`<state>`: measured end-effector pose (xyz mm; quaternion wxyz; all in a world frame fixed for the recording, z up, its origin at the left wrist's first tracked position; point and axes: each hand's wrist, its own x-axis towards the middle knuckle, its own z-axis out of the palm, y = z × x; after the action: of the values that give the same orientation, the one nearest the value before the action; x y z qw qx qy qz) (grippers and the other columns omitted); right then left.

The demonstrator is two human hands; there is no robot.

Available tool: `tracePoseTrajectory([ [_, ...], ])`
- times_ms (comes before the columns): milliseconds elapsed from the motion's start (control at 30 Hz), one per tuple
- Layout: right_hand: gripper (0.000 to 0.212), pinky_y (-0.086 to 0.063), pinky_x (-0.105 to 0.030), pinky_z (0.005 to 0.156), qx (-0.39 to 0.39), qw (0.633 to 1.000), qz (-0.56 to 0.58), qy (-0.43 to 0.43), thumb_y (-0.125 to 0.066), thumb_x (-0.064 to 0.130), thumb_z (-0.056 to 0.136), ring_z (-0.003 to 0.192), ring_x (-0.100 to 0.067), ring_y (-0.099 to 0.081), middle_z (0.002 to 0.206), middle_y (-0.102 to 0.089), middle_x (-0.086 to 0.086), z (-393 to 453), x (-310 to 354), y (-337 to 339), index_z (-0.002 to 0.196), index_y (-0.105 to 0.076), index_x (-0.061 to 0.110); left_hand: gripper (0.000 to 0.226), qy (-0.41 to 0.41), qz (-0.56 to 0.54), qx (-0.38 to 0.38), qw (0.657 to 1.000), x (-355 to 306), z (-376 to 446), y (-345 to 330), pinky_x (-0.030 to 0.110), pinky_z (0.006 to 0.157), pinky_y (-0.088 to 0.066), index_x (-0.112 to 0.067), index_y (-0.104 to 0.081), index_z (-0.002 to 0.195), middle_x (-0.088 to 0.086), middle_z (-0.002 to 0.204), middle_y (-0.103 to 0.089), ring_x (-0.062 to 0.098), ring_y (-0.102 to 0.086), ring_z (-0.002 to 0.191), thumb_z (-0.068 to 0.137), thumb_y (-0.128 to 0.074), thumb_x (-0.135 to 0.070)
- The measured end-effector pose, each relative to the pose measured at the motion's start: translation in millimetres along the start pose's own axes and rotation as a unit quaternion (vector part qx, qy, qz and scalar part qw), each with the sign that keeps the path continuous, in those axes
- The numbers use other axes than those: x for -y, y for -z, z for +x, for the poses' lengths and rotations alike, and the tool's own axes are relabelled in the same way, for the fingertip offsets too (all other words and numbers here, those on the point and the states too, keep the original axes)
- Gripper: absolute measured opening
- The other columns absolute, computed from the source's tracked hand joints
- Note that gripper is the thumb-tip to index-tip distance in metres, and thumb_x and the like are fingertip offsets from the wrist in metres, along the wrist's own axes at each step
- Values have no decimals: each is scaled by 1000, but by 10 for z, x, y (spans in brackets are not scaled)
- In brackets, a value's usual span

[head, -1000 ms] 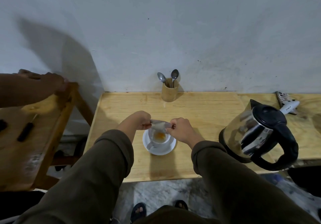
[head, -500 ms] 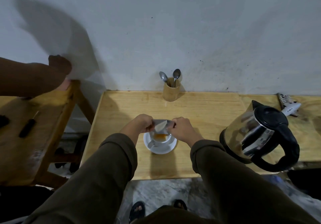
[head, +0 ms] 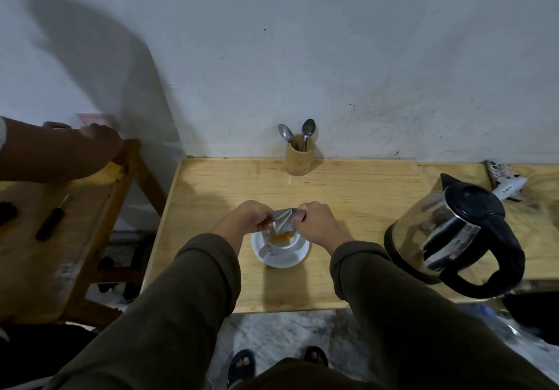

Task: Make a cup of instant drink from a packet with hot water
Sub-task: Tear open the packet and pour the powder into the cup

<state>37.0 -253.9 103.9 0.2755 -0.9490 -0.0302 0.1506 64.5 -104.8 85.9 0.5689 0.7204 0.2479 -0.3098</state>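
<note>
Packet (head: pixel 282 219) is being emptied: your left hand (head: pixel 242 219) and right hand (head: pixel 317 223) are pinching its ends over the cup (head: pixel 282 240). Next you are probably needing the kettle (head: pixel 456 233).

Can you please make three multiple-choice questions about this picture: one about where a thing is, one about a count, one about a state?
1. Where does the wooden holder stand?
A. at the back of the table, near the wall
B. on the saucer
C. on the floor

2. How many spoons stand in the holder?
A. none
B. two
C. five

3. What is in the cup now?
A. nothing
B. clear water up to the rim
C. orange powder

Answers:
1. A: the holder sits on the table close to the wall.
2. B: two spoon bowls rise above its rim.
3. C: orange powder shows under the packet, which the left hand and right hand hold over the cup.
</note>
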Motion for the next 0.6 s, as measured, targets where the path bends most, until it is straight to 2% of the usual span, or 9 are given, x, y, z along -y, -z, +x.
tracePoseTrajectory([
  [100, 39, -27, -22, 50, 7, 1000, -23, 5, -49, 11, 86, 72, -24, -43, 58, -34, 1, -13, 30, 5, 52, -31, 17, 33, 5, 4, -5, 1000, 10, 1, 3, 9, 38, -44, -7, -53, 56, 2, 45, -51, 1, -47, 25, 88, -60, -4],
  [167, 39, -31, -24, 56, 8, 999, -37, 4, -51, 12, 86, 74, -24, -44, 59, -34, 3, -11, 40, -3, 53, -32, 18, 34, 8, 5, -7, 1000, 13, -6, 4, 9, 39, -43, -7, -53, 54, -3, 28, -49, -1, -45, 22, 87, -62, -6],
  [233, 39, -34, -26, 64, 14, 998, -56, 2, -53, 13, 86, 76, -22, -44, 61, -34, 5, -7, 49, -10, 54, -31, 20, 33, 9, 4, -4, 1000, 14, -10, 6, 9, 39, -43, -7, -52, 55, -5, 24, -48, -1, -46, 21, 86, -64, -7],
  [367, 38, -33, -27, 68, 28, 997, -69, 4, -54, 13, 85, 79, -21, -43, 63, -33, 6, -7, 52, -17, 54, -32, 20, 33, 1, -9, 0, 1000, 26, -46, 3, 9, 34, -43, -5, -50, 56, -4, 23, -46, 1, -45, 19, 85, -65, -4],
  [467, 24, -35, -27, 70, 32, 998, -63, 2, -55, 13, 86, 82, -20, -43, 67, -38, 3, -14, 48, -16, 64, -48, 11, 32, -2, -13, 0, 1000, 40, -79, 11, 9, 33, -43, -4, -51, 57, -4, 23, -46, 1, -45, 19, 86, -66, -4],
  [500, 25, -35, -27, 69, 32, 998, -60, 1, -55, 13, 86, 81, -21, -43, 65, -38, 3, -16, 44, -12, 62, -46, 12, 32, -3, -14, -1, 1000, 47, -81, 17, 9, 33, -43, -4, -51, 58, -3, 25, -47, 2, -46, 21, 86, -66, -5],
  [567, 33, -35, -27, 66, 25, 998, -59, 2, -56, 14, 85, 77, -22, -46, 62, -38, 2, -16, 35, -3, 56, -40, 16, 30, -4, -25, -9, 1000, 56, -82, 44, 9, 34, -43, -5, -53, 60, 1, 39, -53, 5, -51, 33, 87, -64, -7],
  [600, 31, -35, -27, 65, 19, 998, -54, 1, -58, 15, 84, 76, -21, -47, 63, -43, 0, -11, 23, 0, 57, -42, 16, 28, -4, -35, -14, 999, 57, -82, 62, 9, 35, -44, -5, -53, 62, 4, 50, -54, 7, -52, 44, 88, -63, -7],
])
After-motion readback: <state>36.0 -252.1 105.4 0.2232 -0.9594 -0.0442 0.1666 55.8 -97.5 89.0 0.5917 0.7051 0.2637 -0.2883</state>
